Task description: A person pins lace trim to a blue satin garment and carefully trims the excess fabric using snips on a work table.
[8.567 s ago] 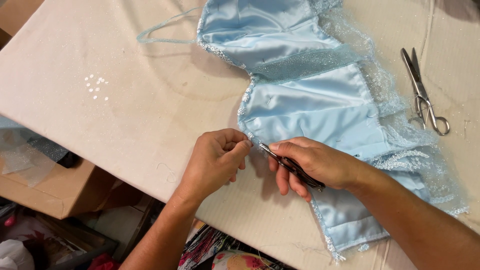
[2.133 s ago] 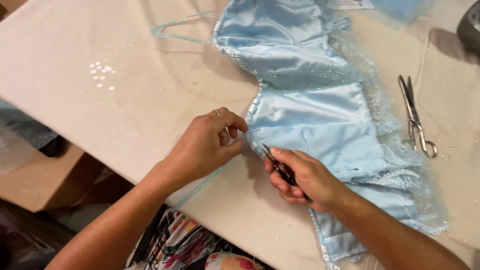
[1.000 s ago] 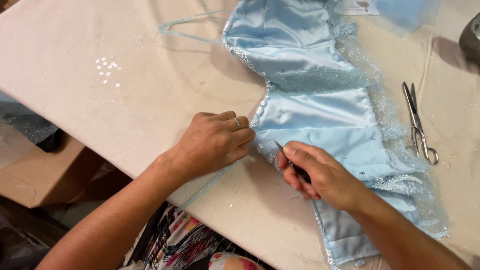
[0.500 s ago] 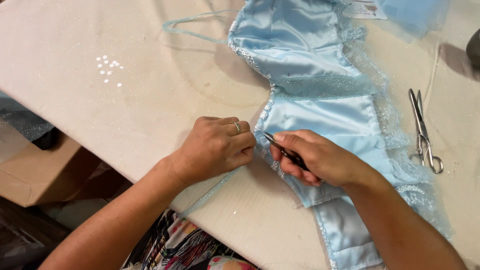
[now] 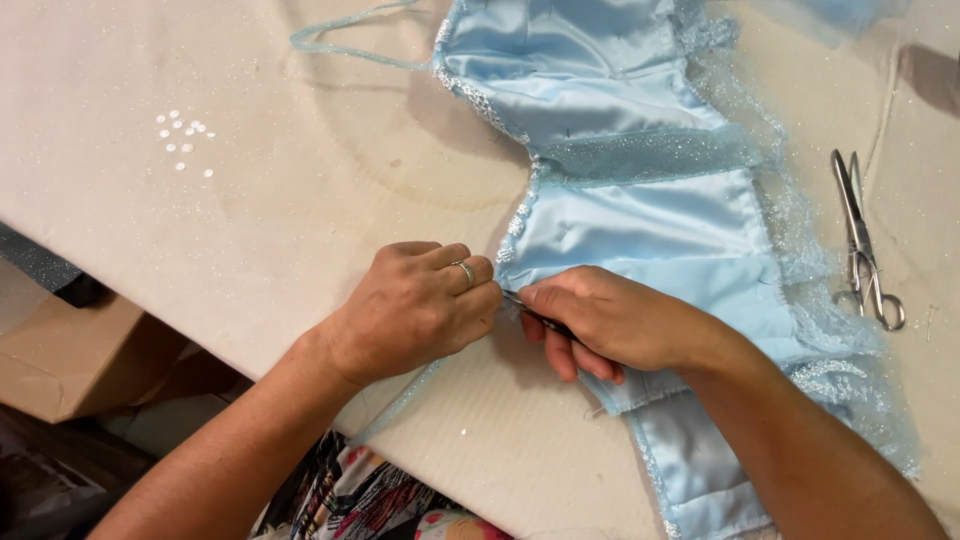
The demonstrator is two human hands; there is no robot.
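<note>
Beige table (image 5: 250, 230): right hand (image 5: 610, 320) shifted left, meeting left hand (image 5: 415, 310).

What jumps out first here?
The shiny light-blue satin garment with glittery trim, spread over the beige table. At its near edge the left hand pinches the fabric while the right hand works a small dark tool. Silver scissors lie at right.

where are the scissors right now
In the head view, the scissors lie closed on the table at the right edge, just beyond the light blue garment's glittery trim, apart from both hands.
</note>
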